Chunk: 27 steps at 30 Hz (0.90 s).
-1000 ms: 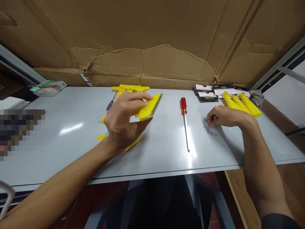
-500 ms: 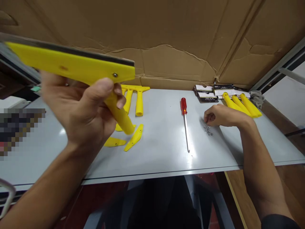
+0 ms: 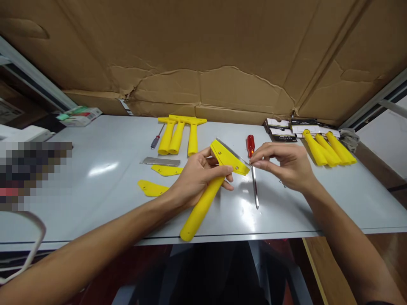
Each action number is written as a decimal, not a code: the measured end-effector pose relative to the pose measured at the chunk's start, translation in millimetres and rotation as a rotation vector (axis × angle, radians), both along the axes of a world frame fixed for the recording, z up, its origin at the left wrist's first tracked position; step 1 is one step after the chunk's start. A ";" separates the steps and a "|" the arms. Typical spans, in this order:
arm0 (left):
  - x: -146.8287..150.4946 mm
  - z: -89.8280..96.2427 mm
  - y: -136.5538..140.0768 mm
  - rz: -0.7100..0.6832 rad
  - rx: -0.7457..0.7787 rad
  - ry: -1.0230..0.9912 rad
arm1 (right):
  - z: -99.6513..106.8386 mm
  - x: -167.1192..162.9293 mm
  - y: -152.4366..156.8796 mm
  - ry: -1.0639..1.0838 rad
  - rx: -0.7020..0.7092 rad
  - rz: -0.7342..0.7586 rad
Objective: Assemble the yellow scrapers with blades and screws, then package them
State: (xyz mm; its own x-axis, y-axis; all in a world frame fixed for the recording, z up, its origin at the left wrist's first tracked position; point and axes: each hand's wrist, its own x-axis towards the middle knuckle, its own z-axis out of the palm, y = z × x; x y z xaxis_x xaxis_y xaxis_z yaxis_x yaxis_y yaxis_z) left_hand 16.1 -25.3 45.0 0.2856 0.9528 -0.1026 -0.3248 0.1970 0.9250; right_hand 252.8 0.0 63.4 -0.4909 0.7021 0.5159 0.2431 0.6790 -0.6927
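My left hand [image 3: 203,171] is closed around the neck of a yellow scraper [image 3: 203,207], its thumb pressed on the head plate. A metal blade shows along the head's upper edge, and two screws sit in the plate. The scraper is tilted, handle toward the table's front edge. My right hand [image 3: 282,165] is pinched, its fingertips right beside the blade's right end; what lies between them is too small to make out. Behind those fingers lies a red-handled screwdriver [image 3: 251,142]. A few small screws [image 3: 282,184] show partly beneath my right hand.
Several yellow scraper handles [image 3: 192,140] lie at the back. Before them are a smaller screwdriver [image 3: 155,142], grey blades [image 3: 161,161] and yellow plates [image 3: 151,189]. Black-and-white packages [image 3: 281,131] and more yellow handles [image 3: 341,148] are at back right. Cardboard [image 3: 203,51] walls the back.
My left hand has brought the scraper down and to the right, over the table's middle. My right hand has moved left from the screw pile to the scraper's head, fingers pinched.
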 end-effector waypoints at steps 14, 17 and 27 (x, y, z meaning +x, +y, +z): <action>-2.1 1.4 -9.5 -0.008 0.129 0.031 | -17.9 -24.1 -10.0 0.017 0.357 -0.038; -2.9 3.3 -10.4 -0.002 0.141 0.030 | -18.2 -25.9 -13.2 0.031 0.396 -0.074; -5.3 4.6 -7.6 -0.022 0.135 0.039 | -18.9 -32.1 -21.3 0.074 0.328 -0.110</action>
